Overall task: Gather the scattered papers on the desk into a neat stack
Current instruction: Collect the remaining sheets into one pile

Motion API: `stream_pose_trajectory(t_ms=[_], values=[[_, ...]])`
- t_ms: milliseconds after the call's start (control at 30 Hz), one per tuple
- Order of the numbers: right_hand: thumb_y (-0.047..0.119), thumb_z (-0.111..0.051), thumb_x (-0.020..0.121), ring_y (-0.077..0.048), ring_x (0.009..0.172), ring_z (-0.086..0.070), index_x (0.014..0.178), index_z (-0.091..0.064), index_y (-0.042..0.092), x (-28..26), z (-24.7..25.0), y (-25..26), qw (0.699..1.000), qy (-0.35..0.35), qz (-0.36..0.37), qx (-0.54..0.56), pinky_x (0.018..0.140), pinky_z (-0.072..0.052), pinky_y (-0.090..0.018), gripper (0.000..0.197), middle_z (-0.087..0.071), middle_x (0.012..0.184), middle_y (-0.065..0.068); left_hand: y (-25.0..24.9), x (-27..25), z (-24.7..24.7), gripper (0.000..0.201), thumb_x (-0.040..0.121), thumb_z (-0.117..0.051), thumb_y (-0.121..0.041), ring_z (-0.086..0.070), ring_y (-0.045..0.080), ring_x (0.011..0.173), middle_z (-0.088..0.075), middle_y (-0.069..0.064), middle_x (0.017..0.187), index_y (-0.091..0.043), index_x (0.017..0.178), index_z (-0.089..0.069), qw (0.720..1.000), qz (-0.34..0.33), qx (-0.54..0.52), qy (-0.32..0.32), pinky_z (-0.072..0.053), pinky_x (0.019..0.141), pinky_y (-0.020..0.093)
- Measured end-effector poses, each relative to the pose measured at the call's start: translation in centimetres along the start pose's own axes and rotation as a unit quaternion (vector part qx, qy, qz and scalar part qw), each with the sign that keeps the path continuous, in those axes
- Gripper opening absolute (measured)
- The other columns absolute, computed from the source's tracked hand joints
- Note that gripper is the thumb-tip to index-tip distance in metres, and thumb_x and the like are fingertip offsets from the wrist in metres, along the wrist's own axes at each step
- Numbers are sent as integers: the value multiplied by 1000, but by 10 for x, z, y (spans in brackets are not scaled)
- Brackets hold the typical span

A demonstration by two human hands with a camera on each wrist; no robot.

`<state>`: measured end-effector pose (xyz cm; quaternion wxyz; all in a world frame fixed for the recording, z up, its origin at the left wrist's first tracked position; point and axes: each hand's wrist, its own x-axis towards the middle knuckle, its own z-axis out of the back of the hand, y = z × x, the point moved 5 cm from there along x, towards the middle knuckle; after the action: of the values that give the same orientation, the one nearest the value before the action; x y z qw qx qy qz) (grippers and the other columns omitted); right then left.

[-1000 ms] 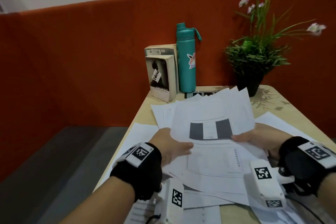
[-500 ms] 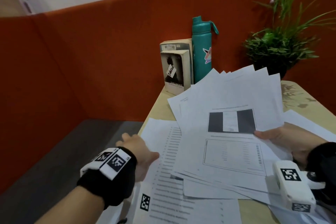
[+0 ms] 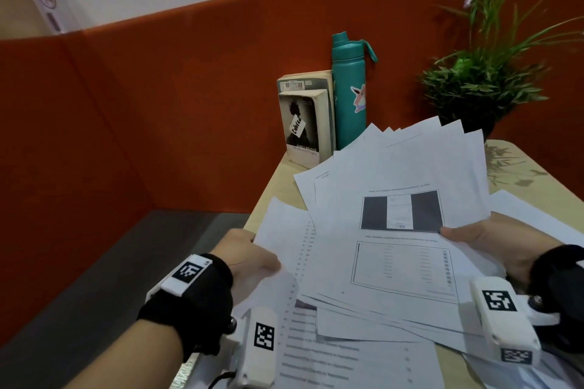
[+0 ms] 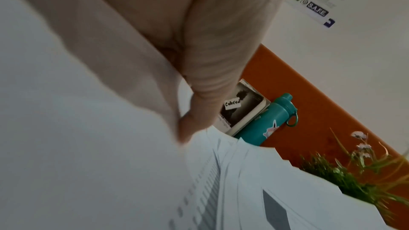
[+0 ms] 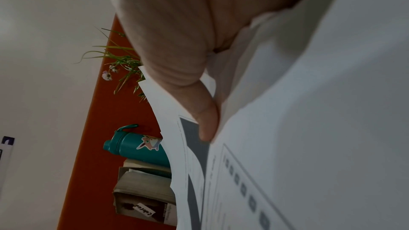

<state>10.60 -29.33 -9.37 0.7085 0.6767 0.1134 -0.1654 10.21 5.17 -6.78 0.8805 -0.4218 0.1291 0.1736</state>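
A fanned bundle of white papers (image 3: 401,199) is lifted off the desk, its top sheet printed with a dark block and a table. My right hand (image 3: 480,237) grips the bundle's right edge, thumb (image 5: 205,125) pressed on top. My left hand (image 3: 252,257) pinches the left edge of a single sheet with lines of text (image 3: 290,230), thumb (image 4: 194,123) on top. That sheet runs under the bundle. More papers (image 3: 341,360) lie flat near the front edge. My fingers under the sheets are hidden.
Two paperback books (image 3: 305,123) and a teal bottle (image 3: 349,91) stand at the back of the light wooden desk (image 3: 278,186). A potted plant (image 3: 480,82) stands at the back right. An orange partition (image 3: 158,104) runs behind. Grey floor (image 3: 94,278) lies to the left.
My left hand left the bundle, moved to the left and took hold of the text sheet's edge. My right hand raised the fanned bundle higher.
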Motion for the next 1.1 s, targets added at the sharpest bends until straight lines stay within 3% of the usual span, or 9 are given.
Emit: stream_pose_trajectory(t_ms=[100, 167, 233, 400, 567, 633, 733, 1000, 1100], values=[[17, -83, 56, -38, 92, -72, 112, -68, 2, 2, 2, -2, 1000, 5, 2, -3, 94, -50, -47, 60, -76, 102, -18, -3, -4, 1, 7, 82, -70, -8, -67, 12, 65, -71, 1, 79, -11, 86, -65, 999, -28, -21, 21, -50, 51, 13], [8, -73, 74, -37, 94, -71, 114, -67, 2, 1, 0, -1, 1000, 8, -1, -4, 96, -48, -48, 41, -76, 102, -18, -5, -11, -7, 24, 77, -77, -5, -67, 11, 80, -72, -1, 89, -16, 93, -64, 997, -40, 12, 72, -54, 63, 13], [3, -61, 87, -35, 94, -70, 113, -67, 2, 0, 1, -2, 1000, 8, -6, 0, 94, -49, -47, 27, -76, 102, -18, -6, -13, -8, 31, 76, -73, 8, -64, 8, 63, -69, -2, 75, -8, 101, -64, 996, -37, 3, 79, -48, 44, 9], [5, -64, 85, -38, 95, -69, 115, -66, -2, -1, 3, -1, 1000, 2, -9, 17, 92, -50, -48, 32, -74, 106, -22, -21, -8, 48, 13, 72, -79, 1, -70, 13, 49, -77, 4, 63, -3, 81, -71, 997, -52, -11, -54, -58, 51, 25], [35, -95, 11, -41, 96, -71, 109, -70, 2, 10, 6, -7, 999, 18, 11, 34, 96, -48, -52, 107, -75, 104, -20, -59, -32, 103, 11, 76, -79, -10, -61, 4, 38, -70, -4, 47, -8, 70, -70, 976, -150, 75, -135, -46, 41, 14], [30, -94, 39, -41, 96, -71, 111, -69, 0, 7, 5, -4, 1000, 8, 7, 27, 96, -48, -52, 82, -75, 104, -21, -77, -45, 136, 17, 75, -81, -14, -57, 2, 31, -62, -11, 36, -10, 65, -67, 962, -191, 73, -179, -44, 36, 12], [3, -67, 83, -39, 96, -69, 116, -66, -2, 4, 7, -1, 999, -33, 10, 18, 94, -49, -50, 34, -74, 105, -22, -99, -52, 181, 17, 70, -83, -24, -69, 20, 45, -72, -7, 51, -10, 70, -73, 952, -215, -18, -218, -61, 65, 36], [45, -77, 65, -36, 97, -71, 120, -63, 11, -4, 2, 4, 999, -32, 44, 5, 96, -49, -51, 66, -76, 106, -13, -88, 10, 62, 28, 84, -70, -4, -72, 21, 64, -74, 15, 95, 6, 110, -68, 977, -141, -158, -30, -60, 72, 36], [46, -53, 91, -27, 103, -66, 131, -56, 13, -11, -4, 10, 996, -41, 70, 30, 95, -47, -40, 52, -70, 115, -3, -71, 25, -8, 37, 88, -60, 7, -69, 28, 79, -67, 21, 118, 11, 125, -57, 963, -81, -252, 54, -59, 64, 35]])
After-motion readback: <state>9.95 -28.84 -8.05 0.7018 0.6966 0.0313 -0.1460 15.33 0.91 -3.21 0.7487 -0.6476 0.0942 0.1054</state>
